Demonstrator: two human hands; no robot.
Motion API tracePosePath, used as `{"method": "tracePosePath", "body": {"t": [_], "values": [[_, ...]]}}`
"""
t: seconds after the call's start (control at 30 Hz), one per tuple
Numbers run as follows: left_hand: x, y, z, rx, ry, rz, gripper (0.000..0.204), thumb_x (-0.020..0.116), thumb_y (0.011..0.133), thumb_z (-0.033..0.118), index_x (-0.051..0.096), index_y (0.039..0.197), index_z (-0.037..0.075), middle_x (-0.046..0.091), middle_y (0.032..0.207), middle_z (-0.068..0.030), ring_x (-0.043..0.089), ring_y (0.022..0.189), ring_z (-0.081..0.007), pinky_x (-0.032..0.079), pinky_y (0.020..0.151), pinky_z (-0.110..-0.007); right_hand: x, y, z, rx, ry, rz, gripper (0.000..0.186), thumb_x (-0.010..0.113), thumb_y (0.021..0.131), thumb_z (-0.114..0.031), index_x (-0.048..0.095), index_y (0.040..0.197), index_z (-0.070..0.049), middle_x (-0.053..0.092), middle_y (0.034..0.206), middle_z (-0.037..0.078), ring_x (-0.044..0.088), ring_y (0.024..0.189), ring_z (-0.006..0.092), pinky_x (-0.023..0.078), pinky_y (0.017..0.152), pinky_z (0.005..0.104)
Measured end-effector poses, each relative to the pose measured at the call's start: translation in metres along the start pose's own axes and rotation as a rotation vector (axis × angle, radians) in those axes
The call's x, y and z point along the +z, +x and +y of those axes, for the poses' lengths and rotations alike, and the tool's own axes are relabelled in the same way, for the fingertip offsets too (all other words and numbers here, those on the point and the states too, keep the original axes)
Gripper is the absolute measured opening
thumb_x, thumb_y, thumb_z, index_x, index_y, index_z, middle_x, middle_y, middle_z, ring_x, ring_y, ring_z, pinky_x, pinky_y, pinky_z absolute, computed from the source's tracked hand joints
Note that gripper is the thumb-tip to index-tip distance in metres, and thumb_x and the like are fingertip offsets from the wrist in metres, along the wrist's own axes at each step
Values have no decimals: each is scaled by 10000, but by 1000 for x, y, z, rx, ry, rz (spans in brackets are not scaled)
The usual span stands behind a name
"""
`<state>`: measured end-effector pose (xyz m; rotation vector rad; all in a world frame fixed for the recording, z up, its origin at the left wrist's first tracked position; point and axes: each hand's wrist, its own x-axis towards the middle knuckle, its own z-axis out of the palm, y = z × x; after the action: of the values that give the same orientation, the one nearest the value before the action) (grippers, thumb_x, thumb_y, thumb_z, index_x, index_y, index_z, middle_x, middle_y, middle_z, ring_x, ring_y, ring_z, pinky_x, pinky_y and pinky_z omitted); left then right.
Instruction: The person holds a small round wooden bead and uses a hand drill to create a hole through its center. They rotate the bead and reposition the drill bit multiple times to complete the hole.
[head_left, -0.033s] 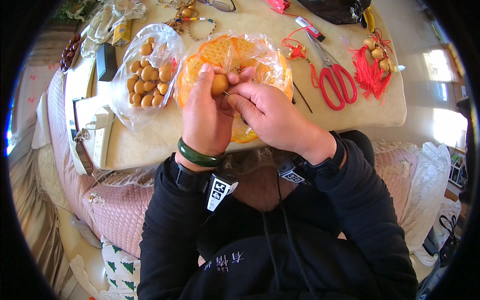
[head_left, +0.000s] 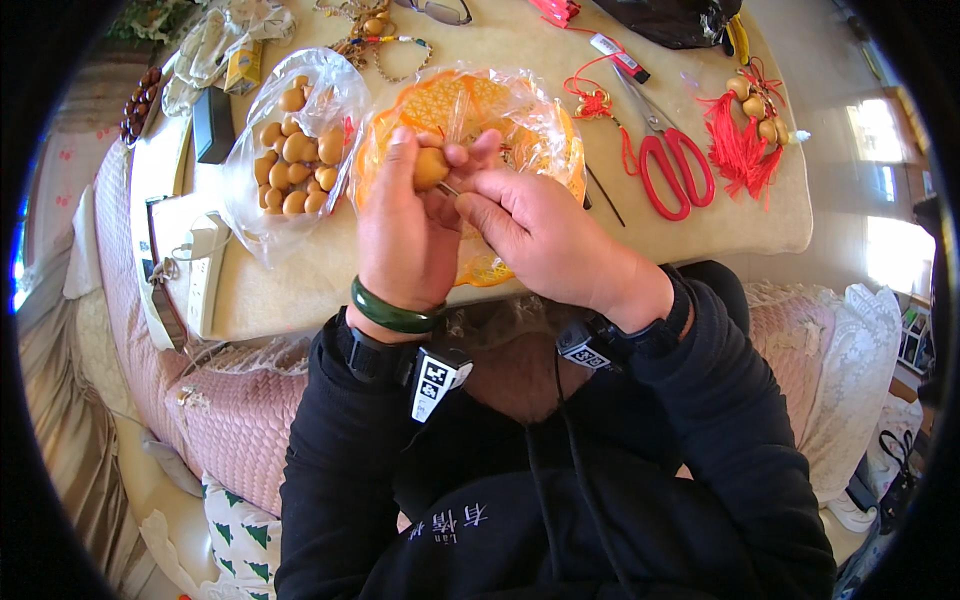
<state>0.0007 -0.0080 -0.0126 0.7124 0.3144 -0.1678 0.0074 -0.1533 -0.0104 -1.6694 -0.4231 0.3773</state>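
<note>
Pinching a small tan gourd (head_left: 431, 167) between curled fingers above the orange tray (head_left: 545, 130), the left hand (head_left: 405, 230) steadies it so the right hand (head_left: 540, 235), closed on a thin tool, can work its side, red scissors (head_left: 675, 165) lying right of that tray.

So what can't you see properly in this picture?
Head view:
- The thin tool in the right hand: its fingers cover almost all of it.
- The little gourd: mostly wrapped by the left hand.
- The orange dish: blurred by crinkly plastic, partly behind the hands.
- The glasses: cut off by the top edge.
</note>
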Motion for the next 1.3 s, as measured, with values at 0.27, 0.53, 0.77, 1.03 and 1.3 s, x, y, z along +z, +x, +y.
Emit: {"method": "tracePosePath", "body": {"t": [0.27,0.53,0.77,1.03,1.3], "values": [[-1,1,1,25,1,22,288,393,1073,295,535,990,59,603,905,-79,635,1134,-310,533,910,-381,0,0,3,12,8,-13,209,554,961,-142,625,914,49,619,771,257,638,729,385,484,637,411],[-1,1,3,66,-25,5,288,382,1078,290,528,993,57,596,912,-80,621,1157,-324,513,951,-391,0,2,0,33,34,-4,207,562,960,-142,616,881,42,603,733,242,630,689,341,471,616,399],[3,2,2,51,-1,25,284,390,1075,301,529,1006,63,602,912,-79,639,1124,-311,531,914,-375,-1,0,1,117,66,-48,214,558,969,-148,617,868,31,597,699,207,600,648,290,458,608,381],[-1,4,1,68,-8,5,273,387,1078,284,530,1014,60,602,916,-85,631,1138,-322,513,951,-382,-5,1,1,45,62,-65,214,531,1014,-161,616,916,9,532,685,51,491,637,122,413,585,282],[4,0,-3,49,6,-9,278,377,1078,279,523,1024,48,595,922,-89,628,1139,-329,498,971,-376,-3,3,-1,51,86,-44,219,558,976,-150,620,887,40,587,683,176,571,617,236,451,597,360]]}}
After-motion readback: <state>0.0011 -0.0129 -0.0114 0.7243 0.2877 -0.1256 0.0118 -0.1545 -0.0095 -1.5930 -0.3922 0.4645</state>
